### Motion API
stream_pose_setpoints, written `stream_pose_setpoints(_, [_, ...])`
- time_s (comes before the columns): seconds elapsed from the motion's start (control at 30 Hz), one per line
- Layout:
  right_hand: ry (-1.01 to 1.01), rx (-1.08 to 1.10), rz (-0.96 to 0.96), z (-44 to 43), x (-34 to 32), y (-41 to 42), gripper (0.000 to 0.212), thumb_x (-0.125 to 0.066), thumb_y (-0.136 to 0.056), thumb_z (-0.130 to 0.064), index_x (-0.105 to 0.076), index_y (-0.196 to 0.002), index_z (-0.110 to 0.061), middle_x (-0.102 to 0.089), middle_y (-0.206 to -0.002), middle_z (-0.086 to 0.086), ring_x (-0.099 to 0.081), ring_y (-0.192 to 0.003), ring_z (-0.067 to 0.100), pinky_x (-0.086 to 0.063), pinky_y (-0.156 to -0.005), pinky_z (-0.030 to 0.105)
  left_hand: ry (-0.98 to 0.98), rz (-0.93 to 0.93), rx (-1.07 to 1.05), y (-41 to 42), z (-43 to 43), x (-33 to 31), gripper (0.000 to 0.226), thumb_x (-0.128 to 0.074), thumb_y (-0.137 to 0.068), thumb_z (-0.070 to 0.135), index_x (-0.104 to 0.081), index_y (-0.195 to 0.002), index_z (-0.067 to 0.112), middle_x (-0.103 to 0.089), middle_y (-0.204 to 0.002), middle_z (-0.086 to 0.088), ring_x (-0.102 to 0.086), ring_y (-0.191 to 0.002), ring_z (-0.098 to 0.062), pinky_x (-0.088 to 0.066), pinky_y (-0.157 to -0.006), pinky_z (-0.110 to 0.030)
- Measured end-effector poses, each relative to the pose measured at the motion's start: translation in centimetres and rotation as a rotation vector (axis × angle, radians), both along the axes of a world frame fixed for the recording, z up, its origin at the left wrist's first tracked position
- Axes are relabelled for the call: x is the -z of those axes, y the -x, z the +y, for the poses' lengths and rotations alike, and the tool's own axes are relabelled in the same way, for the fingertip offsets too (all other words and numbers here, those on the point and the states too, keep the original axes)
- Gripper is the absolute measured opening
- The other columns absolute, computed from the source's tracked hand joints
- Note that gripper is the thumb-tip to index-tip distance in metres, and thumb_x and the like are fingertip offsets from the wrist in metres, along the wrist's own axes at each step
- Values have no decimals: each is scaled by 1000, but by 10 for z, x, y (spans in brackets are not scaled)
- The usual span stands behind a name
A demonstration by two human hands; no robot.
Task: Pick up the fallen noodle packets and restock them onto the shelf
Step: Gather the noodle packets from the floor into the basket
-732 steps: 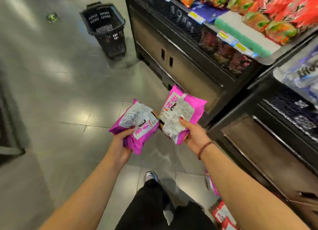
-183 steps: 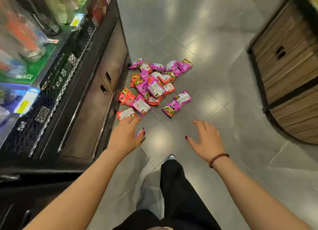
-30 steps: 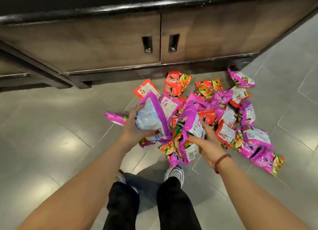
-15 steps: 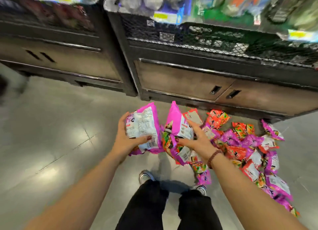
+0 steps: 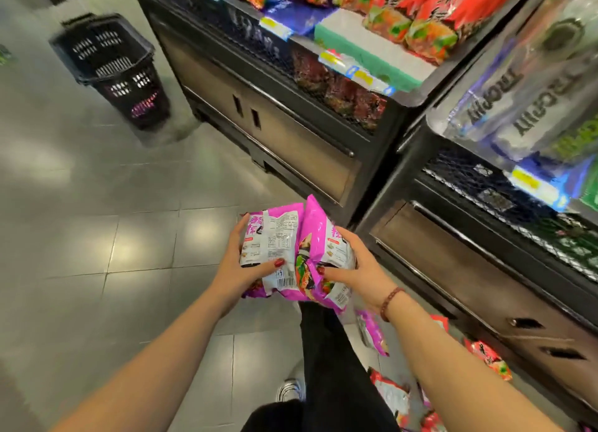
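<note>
My left hand (image 5: 234,271) grips a pink noodle packet (image 5: 271,237), its white printed back facing up. My right hand (image 5: 359,266) holds a second pink noodle packet (image 5: 318,237), pressed side by side against the first at waist height. Several fallen packets, pink (image 5: 372,331) and red (image 5: 391,396), lie on the floor at the lower right by my legs. The shelf (image 5: 372,59) with red and green noodle packets (image 5: 430,14) stands at the upper right, with a bare green-and-white strip at its front.
A black shopping basket (image 5: 111,66) stands on the grey tiled floor at the upper left. Dark cabinets with drawers (image 5: 291,134) run under the shelves. Bagged goods (image 5: 524,85) fill a second unit at the right.
I have risen and turned left from the pile; the two packets now sit closer together. The noodle shelf and the basket have come into view.
</note>
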State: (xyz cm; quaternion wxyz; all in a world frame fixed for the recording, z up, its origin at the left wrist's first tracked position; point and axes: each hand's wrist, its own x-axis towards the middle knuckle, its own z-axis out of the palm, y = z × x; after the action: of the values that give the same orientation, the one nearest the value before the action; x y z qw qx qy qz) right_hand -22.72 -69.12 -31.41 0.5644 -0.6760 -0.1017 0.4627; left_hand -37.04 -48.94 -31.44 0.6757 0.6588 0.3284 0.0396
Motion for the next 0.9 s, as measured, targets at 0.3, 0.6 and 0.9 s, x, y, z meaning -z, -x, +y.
stream_pose_setpoints(0.3, [-49,-312,-22,168,-11,-112,84,-85,-68,-12,-41,-135,-36,-61,-121,3,-66,-106,17,-57,-87,44,163,-59,-404,-65,128,-26,68,-76,-65,25,-51,-121,53,-63,-123,-6,-69,-100,-23,-56,-84,-44])
stream_pose_setpoints(0.6, [-58,-511,-78,338,-22,-158,80,-83,-68,-1,-43,-132,-29,-57,-122,2,-62,-106,10,-55,-75,20,29,-44,-580,-76,255,-31,59,-73,-84,19,-50,-127,53,-58,-128,3,-62,-112,-13,-57,-89,-40])
stream_pose_setpoints(0.9, [-41,-526,-218,559,-16,-170,81,-86,-65,-4,-43,-128,-32,-59,-117,-2,-60,-108,11,-52,-73,14,44,-114,-739,-74,454,-13,56,-71,-85,8,-53,-120,48,-62,-125,-1,-67,-105,-16,-57,-86,-44])
